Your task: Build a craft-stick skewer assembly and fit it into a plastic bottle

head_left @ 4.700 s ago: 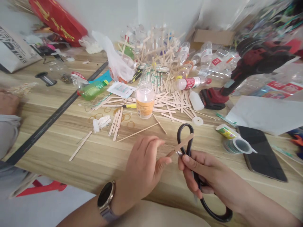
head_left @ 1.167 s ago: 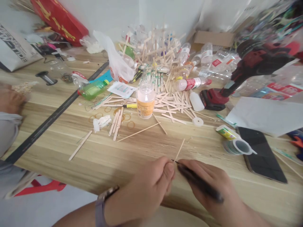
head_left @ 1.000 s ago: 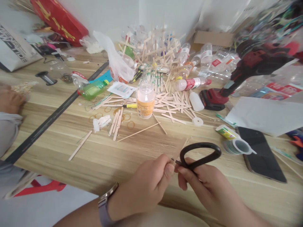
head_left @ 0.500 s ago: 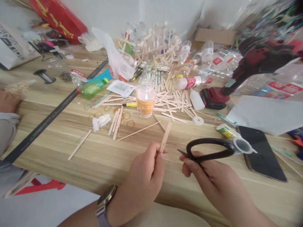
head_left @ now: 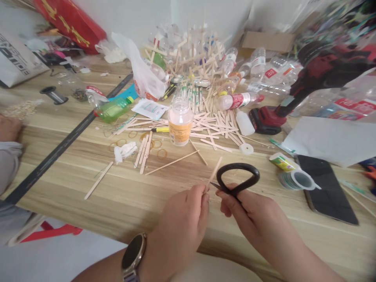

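Between thumb and fingers, my left hand (head_left: 188, 215) pinches a flat wooden craft stick (head_left: 215, 171), which tilts up and away to the right. Wrapped around a pair of black-handled scissors (head_left: 257, 172), my right hand (head_left: 248, 207) has the pointed blade tip directed left. That tip meets or nearly meets the stick just above my left fingers; I cannot tell whether it touches. Most of the blades are hidden in my right hand. A few more craft sticks (head_left: 143, 152) lie beyond my left hand, near a thin wooden skewer (head_left: 173, 162).
A clear jar with an orange label (head_left: 180, 129) stands before a heap of sticks (head_left: 211, 125). At right are a phone (head_left: 326, 188), a solder-like spool tube (head_left: 299, 180) and a red-black power tool (head_left: 308, 86). Another person's hand (head_left: 10, 127) rests at far left.
My hands have come closer together, and the scissors' tip has moved left to the stick. The stick has turned more edge-on and leans further right. The scissors' handles have swung left.
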`<act>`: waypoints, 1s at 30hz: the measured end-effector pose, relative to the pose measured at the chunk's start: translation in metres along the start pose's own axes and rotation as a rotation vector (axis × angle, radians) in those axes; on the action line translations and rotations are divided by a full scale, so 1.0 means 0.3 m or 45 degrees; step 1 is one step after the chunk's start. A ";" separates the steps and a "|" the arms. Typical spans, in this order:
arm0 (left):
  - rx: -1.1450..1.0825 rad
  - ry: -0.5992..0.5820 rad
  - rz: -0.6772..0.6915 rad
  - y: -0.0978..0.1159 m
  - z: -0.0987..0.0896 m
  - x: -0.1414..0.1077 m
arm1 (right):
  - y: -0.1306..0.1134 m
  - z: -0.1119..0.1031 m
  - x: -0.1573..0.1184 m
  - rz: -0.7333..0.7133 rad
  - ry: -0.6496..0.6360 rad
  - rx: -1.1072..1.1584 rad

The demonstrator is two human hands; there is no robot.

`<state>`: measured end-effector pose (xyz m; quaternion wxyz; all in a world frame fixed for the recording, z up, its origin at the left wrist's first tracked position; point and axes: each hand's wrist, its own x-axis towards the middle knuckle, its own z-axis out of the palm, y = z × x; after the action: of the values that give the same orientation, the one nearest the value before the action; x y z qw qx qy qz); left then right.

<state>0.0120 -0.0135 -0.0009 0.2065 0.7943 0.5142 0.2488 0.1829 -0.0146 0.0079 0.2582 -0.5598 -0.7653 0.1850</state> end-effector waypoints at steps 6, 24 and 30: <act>0.263 0.172 0.267 -0.021 0.041 -0.011 | -0.012 0.001 0.011 0.196 -0.126 0.195; 0.511 0.321 0.627 -0.058 0.037 0.003 | -0.070 -0.028 0.018 1.225 -0.575 1.478; 0.438 0.276 0.598 -0.060 0.037 -0.009 | -0.063 -0.013 0.007 1.100 -0.577 1.298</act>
<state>0.0048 -0.0099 -0.0208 -0.0502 0.8836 0.3704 0.2821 0.1704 -0.0183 0.0222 0.2261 -0.5706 -0.3274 0.7184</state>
